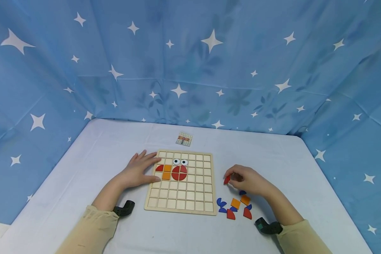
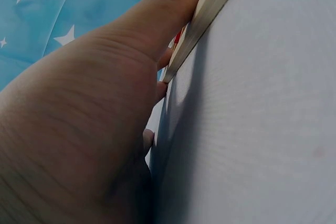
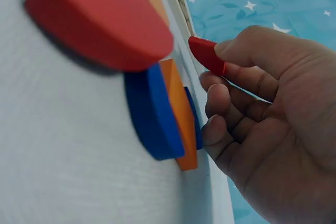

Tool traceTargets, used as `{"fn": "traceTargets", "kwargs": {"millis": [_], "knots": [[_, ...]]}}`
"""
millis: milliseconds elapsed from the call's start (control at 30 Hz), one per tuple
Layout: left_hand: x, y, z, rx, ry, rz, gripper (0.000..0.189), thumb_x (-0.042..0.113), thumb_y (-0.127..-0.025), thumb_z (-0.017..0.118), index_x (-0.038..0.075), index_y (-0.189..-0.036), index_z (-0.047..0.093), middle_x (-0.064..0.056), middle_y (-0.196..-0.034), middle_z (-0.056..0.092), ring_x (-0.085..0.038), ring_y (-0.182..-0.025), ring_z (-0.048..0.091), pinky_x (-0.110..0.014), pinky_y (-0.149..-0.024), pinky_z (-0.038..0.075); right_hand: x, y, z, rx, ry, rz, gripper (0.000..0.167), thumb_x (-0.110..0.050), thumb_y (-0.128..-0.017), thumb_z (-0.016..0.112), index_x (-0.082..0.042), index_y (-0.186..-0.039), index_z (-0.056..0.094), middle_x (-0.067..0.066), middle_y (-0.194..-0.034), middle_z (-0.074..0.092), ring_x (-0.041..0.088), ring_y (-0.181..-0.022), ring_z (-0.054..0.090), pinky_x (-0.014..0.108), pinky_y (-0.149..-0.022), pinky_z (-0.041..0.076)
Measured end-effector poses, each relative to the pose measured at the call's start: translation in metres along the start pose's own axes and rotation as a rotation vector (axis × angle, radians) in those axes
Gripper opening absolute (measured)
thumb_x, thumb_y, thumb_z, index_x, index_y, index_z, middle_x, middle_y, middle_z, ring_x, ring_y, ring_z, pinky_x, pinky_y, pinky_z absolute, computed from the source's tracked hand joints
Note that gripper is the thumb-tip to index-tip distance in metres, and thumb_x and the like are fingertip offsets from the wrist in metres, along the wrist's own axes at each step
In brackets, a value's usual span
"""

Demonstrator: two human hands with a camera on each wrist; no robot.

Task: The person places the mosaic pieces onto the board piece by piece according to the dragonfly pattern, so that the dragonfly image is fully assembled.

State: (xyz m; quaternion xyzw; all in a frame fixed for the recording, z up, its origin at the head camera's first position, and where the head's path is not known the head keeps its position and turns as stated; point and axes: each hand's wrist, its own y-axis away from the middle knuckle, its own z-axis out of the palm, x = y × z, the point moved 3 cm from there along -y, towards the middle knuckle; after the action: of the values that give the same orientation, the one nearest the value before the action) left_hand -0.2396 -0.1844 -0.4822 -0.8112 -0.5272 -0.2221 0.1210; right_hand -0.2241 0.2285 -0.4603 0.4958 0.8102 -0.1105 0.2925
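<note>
A wooden grid board lies on the white table. My left hand rests at its left edge with fingers spread, thumb and fingertips over the rim; the left wrist view shows the thumb against the frame. On the board are two round eye pieces, two orange squares, a red quarter-circle at the left, and several red quarter-circles set together as a disc. To the right of the board, my right hand pinches a red quarter-circle piece between thumb and fingers, above the table.
Loose pieces lie below my right hand: orange squares, red quarter-circles and several small blue pieces. A small pattern card sits behind the board. A blue star-patterned curtain surrounds the table.
</note>
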Motion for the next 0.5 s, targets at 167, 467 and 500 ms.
{"fn": "traceTargets", "kwargs": {"millis": [167, 467, 500], "knots": [[-0.0001, -0.0004, 0.0008, 0.003, -0.003, -0.001, 0.079, 0.059, -0.081, 0.073, 0.026, -0.148, 0.047, -0.004, -0.162, 0.031, -0.039, -0.154, 0.008, -0.058, -0.123, 0.0, 0.0018, -0.0012, 0.0015, -0.008, 0.015, -0.003, 0.022, -0.019, -0.089, 0.073, -0.027, -0.109, 0.066, -0.009, -0.087, 0.056, 0.011, -0.076, 0.052, 0.022, -0.061, 0.048], [-0.0022, -0.0009, 0.0014, 0.002, 0.0, 0.002, 0.08, 0.06, -0.08, 0.073, 0.026, -0.148, 0.047, -0.004, -0.162, 0.031, -0.04, -0.153, 0.008, -0.059, -0.123, 0.0, 0.0022, -0.0022, 0.003, -0.005, 0.083, 0.001, 0.028, -0.022, -0.085, 0.079, -0.027, -0.11, 0.067, -0.009, -0.1, 0.056, 0.01, -0.085, 0.051, 0.02, -0.069, 0.05], [-0.0025, -0.0009, 0.0015, 0.001, -0.001, 0.002, 0.08, 0.06, -0.08, 0.073, 0.026, -0.148, 0.047, -0.004, -0.162, 0.031, -0.039, -0.154, 0.008, -0.059, -0.123, -0.001, 0.002, -0.0021, 0.0031, -0.005, 0.09, 0.01, 0.027, -0.023, -0.085, 0.079, -0.027, -0.109, 0.066, -0.009, -0.101, 0.056, 0.01, -0.085, 0.051, 0.019, -0.07, 0.05]]}}
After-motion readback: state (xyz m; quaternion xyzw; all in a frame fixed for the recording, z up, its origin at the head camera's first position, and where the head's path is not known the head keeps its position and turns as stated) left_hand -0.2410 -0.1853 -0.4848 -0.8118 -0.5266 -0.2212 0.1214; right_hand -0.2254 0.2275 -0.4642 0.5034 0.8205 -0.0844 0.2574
